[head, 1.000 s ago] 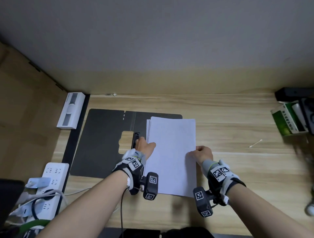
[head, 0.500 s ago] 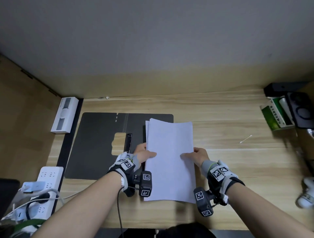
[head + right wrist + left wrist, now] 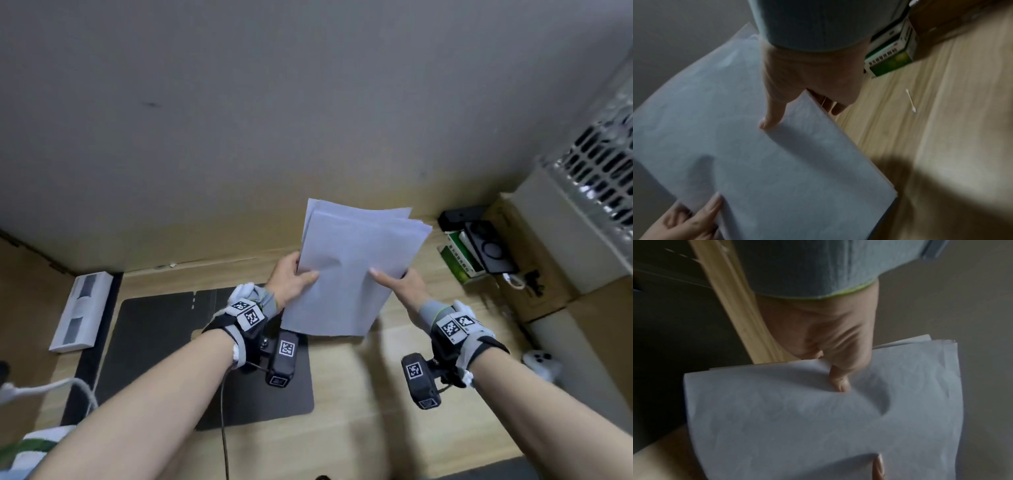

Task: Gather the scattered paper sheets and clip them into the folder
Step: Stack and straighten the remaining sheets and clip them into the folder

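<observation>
Both of your hands hold the stack of paper sheets [image 3: 349, 270] up off the worktop [image 3: 359, 394], tilted up toward you. Your left hand [image 3: 289, 279] pinches the stack's left edge, thumb on the front face and fingers behind; your right hand [image 3: 399, 286] pinches the right edge the same way. The sheets are not squared: several corners fan out at the top edge. The black folder [image 3: 164, 329] lies open and flat on the worktop below your left hand and wrist, apart from the stack. Beyond your right hand, a green-and-white box [image 3: 457, 262] sits at the worktop's far right side, and the right wrist view shows a cotton swab [image 3: 910, 100] lying on the wood near it.
</observation>
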Tool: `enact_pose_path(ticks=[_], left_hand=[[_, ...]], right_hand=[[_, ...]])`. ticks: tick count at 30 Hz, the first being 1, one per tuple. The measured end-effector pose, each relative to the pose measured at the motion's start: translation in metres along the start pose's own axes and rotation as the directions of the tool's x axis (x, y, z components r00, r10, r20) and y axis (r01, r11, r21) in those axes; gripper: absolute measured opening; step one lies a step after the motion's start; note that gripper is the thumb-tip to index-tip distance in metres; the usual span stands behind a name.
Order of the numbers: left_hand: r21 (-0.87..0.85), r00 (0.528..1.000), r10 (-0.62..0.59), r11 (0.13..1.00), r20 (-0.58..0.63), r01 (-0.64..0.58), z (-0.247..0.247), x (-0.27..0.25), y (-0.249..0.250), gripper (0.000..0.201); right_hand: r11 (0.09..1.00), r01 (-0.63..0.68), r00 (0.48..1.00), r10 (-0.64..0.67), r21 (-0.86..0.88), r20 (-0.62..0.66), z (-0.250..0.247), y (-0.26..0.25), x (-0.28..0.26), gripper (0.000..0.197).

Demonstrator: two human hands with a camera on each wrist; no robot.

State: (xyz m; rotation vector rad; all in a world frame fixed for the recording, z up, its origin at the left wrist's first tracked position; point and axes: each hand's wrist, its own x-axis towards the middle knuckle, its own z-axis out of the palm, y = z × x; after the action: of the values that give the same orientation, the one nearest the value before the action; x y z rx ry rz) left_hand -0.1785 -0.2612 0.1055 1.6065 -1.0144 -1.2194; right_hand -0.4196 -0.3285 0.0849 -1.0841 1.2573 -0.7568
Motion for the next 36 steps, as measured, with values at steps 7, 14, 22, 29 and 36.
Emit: enact_pose_path(ticks=[7,14,22,29,36], left_hand=[[-0.085,0.989,0.143,0.986,0.028,-0.14,0.005,0.018,0.026,0.032],[-0.149,0.995,0.096,0.984,-0.026,-0.099,0.024,0.028,0.012,0.033],[-0.148,0.995,-0.083,0.986,-0.049,0.075,0.036,0.042,-0.01,0.032],[-0.045,0.975,-0.205,0.978,-0.085,0.202,0.05,0.033,-0.036,0.033],[-0.27,0.968,-0.243,0.938,-0.065,0.217,0.041,0.045,-0.014,0.05]], right_hand=[[0.996,0.09,0.996,-0.09,0.027,-0.008,-0.026,-0.042,0.0,0.046],[0.994,0.092,0.994,-0.089,0.053,-0.056,-0.034,-0.034,0.006,0.028],[0.995,0.078,0.997,-0.076,0.07,-0.031,-0.039,-0.012,0.026,0.037],[0.999,-0.028,0.999,0.029,-0.035,0.019,-0.033,0.023,0.028,0.039],[0.999,0.033,0.999,-0.033,0.003,0.023,-0.035,-0.009,0.048,0.031]])
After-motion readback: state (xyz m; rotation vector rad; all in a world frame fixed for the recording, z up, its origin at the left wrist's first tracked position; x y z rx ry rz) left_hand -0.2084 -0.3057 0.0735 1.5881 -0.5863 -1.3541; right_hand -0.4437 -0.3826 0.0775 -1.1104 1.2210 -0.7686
